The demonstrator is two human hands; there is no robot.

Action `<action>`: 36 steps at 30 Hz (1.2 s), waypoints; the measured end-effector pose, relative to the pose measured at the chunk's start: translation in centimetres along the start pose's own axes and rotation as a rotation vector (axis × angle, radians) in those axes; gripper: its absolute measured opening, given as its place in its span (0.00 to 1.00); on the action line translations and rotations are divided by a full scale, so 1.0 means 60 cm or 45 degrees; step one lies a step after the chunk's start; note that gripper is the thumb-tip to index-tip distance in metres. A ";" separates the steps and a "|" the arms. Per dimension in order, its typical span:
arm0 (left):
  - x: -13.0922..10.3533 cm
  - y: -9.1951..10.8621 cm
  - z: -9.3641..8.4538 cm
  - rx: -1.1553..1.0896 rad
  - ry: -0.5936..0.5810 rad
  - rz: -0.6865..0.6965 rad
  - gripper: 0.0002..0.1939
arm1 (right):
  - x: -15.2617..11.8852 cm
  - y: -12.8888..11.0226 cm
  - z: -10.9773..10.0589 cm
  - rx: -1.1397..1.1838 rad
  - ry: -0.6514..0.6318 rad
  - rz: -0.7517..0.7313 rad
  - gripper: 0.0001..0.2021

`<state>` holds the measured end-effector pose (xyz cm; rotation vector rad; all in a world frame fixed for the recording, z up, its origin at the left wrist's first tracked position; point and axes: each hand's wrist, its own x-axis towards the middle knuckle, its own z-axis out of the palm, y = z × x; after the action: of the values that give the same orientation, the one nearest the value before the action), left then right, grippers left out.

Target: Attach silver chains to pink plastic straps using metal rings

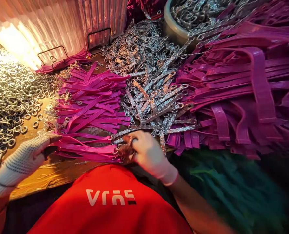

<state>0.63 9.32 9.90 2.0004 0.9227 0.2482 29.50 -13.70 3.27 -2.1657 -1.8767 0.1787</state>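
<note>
My left hand (28, 159), in a white dotted glove with dark fingertips, is closed on the left ends of a bundle of magenta straps (90, 150). The straps run flat across the table's front towards the right, where small metal rings hang at their ends. At those ends is my right hand (148, 154), gloved too, its fingers curled and slightly blurred. What sits between these fingers is hidden. Just behind my right hand lie silver chain pieces (168, 109) with ring ends. A looser pile of magenta straps (93, 94) lies beyond the bundle.
Loose metal rings (10, 94) cover the left side. A large heap of wide magenta straps (232, 84) fills the right. More chains (144, 45) lie at the back beside a round tub (170, 22). Ribbed translucent panels (61, 26) with wire handles stand at the back left.
</note>
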 end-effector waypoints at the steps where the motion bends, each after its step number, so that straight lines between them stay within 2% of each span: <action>1: -0.010 0.008 0.024 -0.110 0.030 -0.082 0.14 | 0.009 0.014 -0.002 -0.081 0.002 0.070 0.09; 3: -0.016 0.029 0.075 -0.491 0.045 -0.289 0.16 | 0.028 0.039 -0.002 -0.273 -0.067 0.177 0.10; 4: -0.012 0.039 0.099 -0.765 -0.016 -0.379 0.21 | 0.037 0.049 0.000 -0.348 -0.117 0.195 0.11; 6: 0.005 0.054 0.138 -1.215 -0.277 -0.609 0.29 | 0.048 0.063 0.010 -0.426 -0.178 0.190 0.10; 8: 0.024 0.063 0.160 -1.487 -0.461 -0.680 0.33 | 0.047 0.072 0.022 -0.435 -0.124 0.179 0.09; 10: 0.034 0.066 0.171 -1.598 -0.557 -0.690 0.31 | 0.037 0.077 0.031 -0.356 0.045 0.164 0.10; 12: 0.034 0.066 0.177 -1.546 -0.557 -0.676 0.24 | 0.024 0.076 0.034 -0.154 0.254 0.109 0.15; 14: 0.029 0.067 0.182 -1.384 -0.501 -0.618 0.20 | 0.016 0.062 0.031 0.132 0.360 0.029 0.19; 17: 0.022 0.069 0.192 -1.034 -0.415 -0.426 0.19 | 0.019 0.018 0.020 0.518 0.291 -0.027 0.19; 20: 0.022 0.068 0.204 -0.622 -0.241 -0.180 0.17 | 0.036 -0.035 0.012 0.755 0.223 0.006 0.17; 23: 0.029 0.062 0.212 -0.411 -0.113 0.023 0.11 | 0.052 -0.069 0.016 0.984 0.158 -0.012 0.18; 26: 0.033 0.061 0.211 -0.492 -0.160 0.097 0.10 | 0.056 -0.074 0.029 1.130 0.122 0.007 0.20; 30: 0.031 0.073 0.200 -0.778 -0.273 -0.094 0.15 | 0.049 -0.057 0.036 1.046 0.202 0.087 0.23; 33: 0.032 0.084 0.199 -0.949 -0.281 -0.225 0.22 | 0.051 -0.048 0.024 0.952 0.130 -0.056 0.29; 36: 0.038 0.087 0.207 -1.030 -0.243 -0.264 0.29 | 0.061 -0.049 0.012 0.926 0.020 -0.261 0.30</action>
<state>11.04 1.15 6.43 1.1540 0.7371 0.2555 27.08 -9.64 3.73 -1.4719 -1.6526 0.6779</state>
